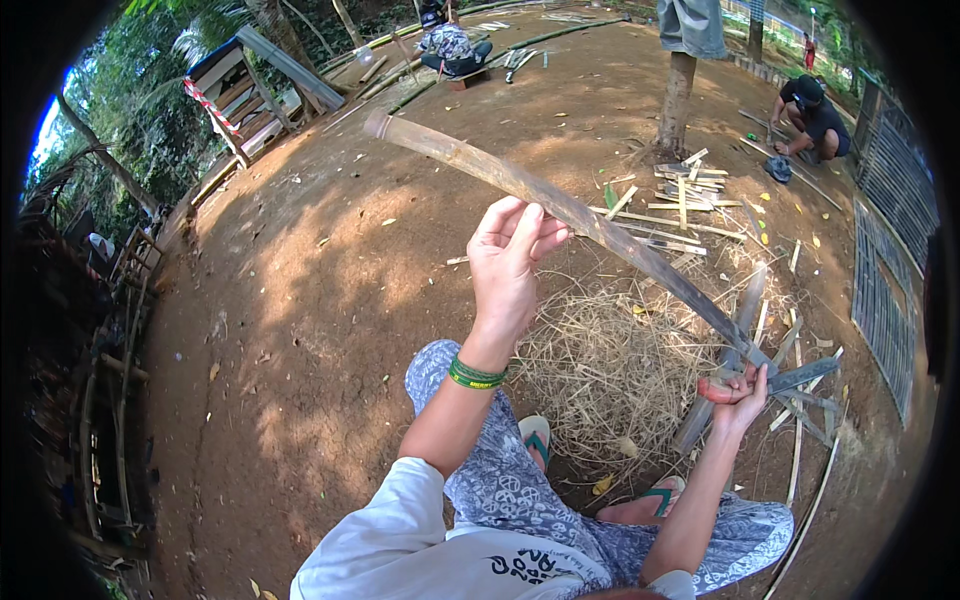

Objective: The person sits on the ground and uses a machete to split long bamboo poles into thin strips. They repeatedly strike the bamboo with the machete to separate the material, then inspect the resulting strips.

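A long brown split length of bamboo [620, 240] slants from the upper middle down to the right. My left hand [512, 250] pinches it from below, near its middle, thumb against the edge. Low on the right, my right hand [738, 398] is closed around the reddish handle of a large knife [803, 374]. The broad grey blade points away to the right. The bamboo's lower end meets my right hand and the knife; whether the fingers also grip it, I cannot tell. Beneath both hands lies a heap of pale bamboo shavings [600, 350].
Cut bamboo strips [690, 190] lie piled by a tree trunk [676, 100]. A flat grey length of bamboo [697, 420] rests beside the shavings. One person [815, 120] squats at right, another [453, 48] sits far back. Woven panels [885, 290] stand at the right edge.
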The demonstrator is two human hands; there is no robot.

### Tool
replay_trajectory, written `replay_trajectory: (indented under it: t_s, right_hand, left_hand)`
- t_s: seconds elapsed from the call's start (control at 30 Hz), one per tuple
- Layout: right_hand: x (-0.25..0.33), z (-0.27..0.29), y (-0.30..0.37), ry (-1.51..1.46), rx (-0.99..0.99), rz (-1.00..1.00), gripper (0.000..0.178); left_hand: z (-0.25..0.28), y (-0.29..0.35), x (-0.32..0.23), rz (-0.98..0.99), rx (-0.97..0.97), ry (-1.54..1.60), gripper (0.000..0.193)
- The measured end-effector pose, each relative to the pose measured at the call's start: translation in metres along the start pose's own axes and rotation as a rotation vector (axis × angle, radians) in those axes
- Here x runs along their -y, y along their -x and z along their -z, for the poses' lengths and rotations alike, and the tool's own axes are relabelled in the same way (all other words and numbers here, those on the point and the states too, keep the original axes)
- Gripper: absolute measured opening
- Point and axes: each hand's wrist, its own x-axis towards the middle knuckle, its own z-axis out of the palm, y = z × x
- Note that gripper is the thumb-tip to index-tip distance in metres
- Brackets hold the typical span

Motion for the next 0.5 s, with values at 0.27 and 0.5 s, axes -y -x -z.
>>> replay_trajectory:
  t_s: [0.27,0.5]
  right_hand:
    - [0.017,0.012,-0.022,-0.085,0.029,0.043,0.017]
    - [0.028,0.008,-0.039,-0.103,0.046,0.071,0.018]
  left_hand:
    - [0.017,-0.010,-0.042,-0.082,0.004,-0.017,0.017]
    - [0.043,-0.003,-0.067,-0.080,0.014,-0.036,0.021]
